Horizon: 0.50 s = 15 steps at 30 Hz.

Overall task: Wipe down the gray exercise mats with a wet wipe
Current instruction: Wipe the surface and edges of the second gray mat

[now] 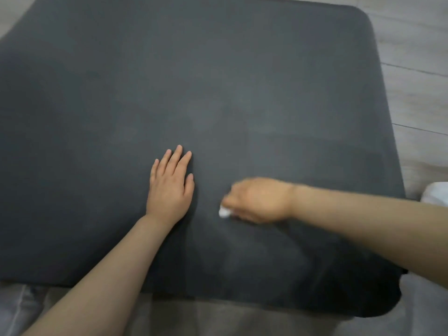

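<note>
A dark gray exercise mat fills most of the view, its rounded far-right corner at the top right. My left hand lies flat on the mat near its middle, fingers straight and pointing away from me. My right hand, blurred by motion, sits just to the right of it with its fingers curled round a white wet wipe. Only a small bunched end of the wipe shows below the fingers, pressed against the mat.
Light wood-look flooring runs along the mat's right side and far edge. A white object pokes in at the right edge. Gray fabric lies along the mat's near edge at the bottom.
</note>
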### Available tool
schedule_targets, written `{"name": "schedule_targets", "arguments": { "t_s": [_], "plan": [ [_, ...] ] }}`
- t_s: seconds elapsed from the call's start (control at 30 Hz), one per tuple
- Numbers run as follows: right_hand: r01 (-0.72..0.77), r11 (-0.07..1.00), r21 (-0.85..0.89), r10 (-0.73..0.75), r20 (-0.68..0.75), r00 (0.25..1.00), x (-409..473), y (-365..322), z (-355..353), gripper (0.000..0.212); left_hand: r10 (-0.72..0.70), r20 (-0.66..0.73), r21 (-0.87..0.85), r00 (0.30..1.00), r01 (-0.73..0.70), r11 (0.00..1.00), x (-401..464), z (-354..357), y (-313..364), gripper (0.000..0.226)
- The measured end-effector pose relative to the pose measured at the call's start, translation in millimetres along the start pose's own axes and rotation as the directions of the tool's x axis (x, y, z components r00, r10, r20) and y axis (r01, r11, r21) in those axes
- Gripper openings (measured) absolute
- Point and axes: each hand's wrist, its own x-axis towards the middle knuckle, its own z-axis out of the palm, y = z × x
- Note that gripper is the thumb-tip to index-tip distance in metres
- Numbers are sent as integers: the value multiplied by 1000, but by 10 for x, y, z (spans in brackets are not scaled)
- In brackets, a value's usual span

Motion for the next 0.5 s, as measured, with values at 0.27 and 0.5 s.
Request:
{"name": "schedule_targets", "arguments": {
  "t_s": [0.27, 0.5],
  "plan": [
    [271, 959, -77, -273, -16, 962, -20, 30, -67, 37, -3, 43, -26, 999, 4, 1000, 24, -33, -16, 53],
    [-652, 758, -32, 620, -276, 734, -221, 1219, -488, 32, -52, 76, -28, 996, 54, 998, 27, -65, 62, 54]
  ]
}}
